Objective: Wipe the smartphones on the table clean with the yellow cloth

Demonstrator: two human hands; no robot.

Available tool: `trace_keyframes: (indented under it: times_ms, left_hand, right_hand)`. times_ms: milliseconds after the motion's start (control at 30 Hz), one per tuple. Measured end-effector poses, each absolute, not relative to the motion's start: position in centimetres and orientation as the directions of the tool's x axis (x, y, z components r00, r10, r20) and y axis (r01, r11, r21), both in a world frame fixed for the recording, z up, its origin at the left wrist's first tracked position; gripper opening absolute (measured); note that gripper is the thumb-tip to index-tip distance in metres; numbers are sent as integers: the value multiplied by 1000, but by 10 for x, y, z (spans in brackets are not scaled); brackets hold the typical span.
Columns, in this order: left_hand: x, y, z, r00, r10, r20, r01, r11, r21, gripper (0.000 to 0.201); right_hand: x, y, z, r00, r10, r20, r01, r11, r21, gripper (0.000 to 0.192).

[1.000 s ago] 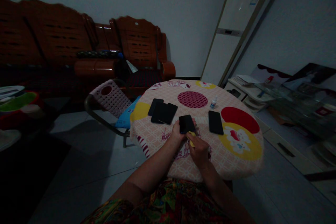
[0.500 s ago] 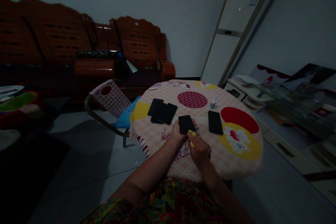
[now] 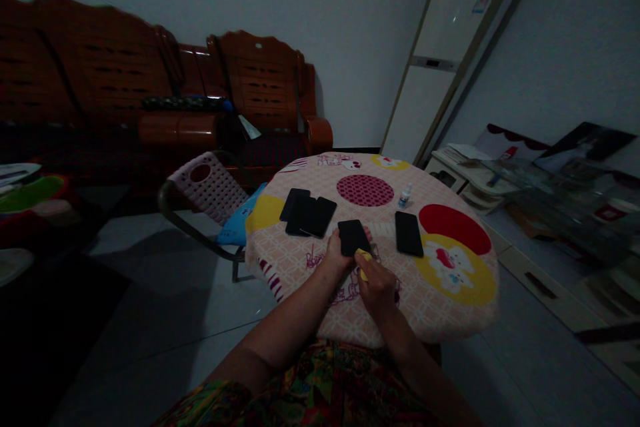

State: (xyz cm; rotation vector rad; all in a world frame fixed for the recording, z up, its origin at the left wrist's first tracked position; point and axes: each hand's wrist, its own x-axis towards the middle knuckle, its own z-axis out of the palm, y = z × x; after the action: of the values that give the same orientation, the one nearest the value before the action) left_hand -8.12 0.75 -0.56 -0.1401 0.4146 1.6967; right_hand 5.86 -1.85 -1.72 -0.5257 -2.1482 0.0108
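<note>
My left hand [image 3: 338,255] is closed around a black smartphone [image 3: 353,237], its dark face turned up above the table. A yellow cloth [image 3: 363,264] is pinched in my right hand [image 3: 376,285], and it touches the phone's lower right corner. To the right of my hands lies another dark phone [image 3: 409,234]. Several more dark phones [image 3: 303,214] overlap on the left side of the tablecloth. Behind them, toward the far right, stands a small white spray bottle [image 3: 405,195] with a blue label.
The round table [image 3: 370,330] wears a pink patterned cloth. At its left is a woven chair [image 3: 213,187] with a blue packet [image 3: 240,217] on it. A wooden sofa [image 3: 260,80] lines the wall, and a low cabinet [image 3: 543,283] stands at the right.
Hardly anything differs. The whole view has shifted a few pixels; my hands keep the same hold on the phone and the yellow cloth.
</note>
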Motion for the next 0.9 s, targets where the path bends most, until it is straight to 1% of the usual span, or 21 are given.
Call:
trace_keyframes:
  times_ms: [167,333,433,567,733,900]
  left_hand:
    - [-83,8,-6,-158,929,-335,-980,-105,172,39]
    - [-83,7,-6,-157,935,-318,-978,-102,182,38]
    - [-83,7,-6,-167,935,-313,-975,-110,192,37]
    - [-83,6,-4,-152,931,-331,-980,-97,176,38]
    - [-83,2,1,-134,938,-320,-983,-86,161,38]
    - [-82,4,-2,-149,936,-321,-980,-95,177,39]
  right_hand:
    - [60,-18,-16,-485,384,785,386,900,-202,31]
    - [61,-19,-17,-489,397,777,396,895,-208,32]
    - [60,-20,-17,-496,395,774,398,895,-201,32]
    - [60,-19,-17,-493,389,778,386,899,-206,33]
    - [61,-19,-17,-474,419,774,414,882,-224,32]
    - [60,-20,-15,-494,389,778,376,902,-212,33]
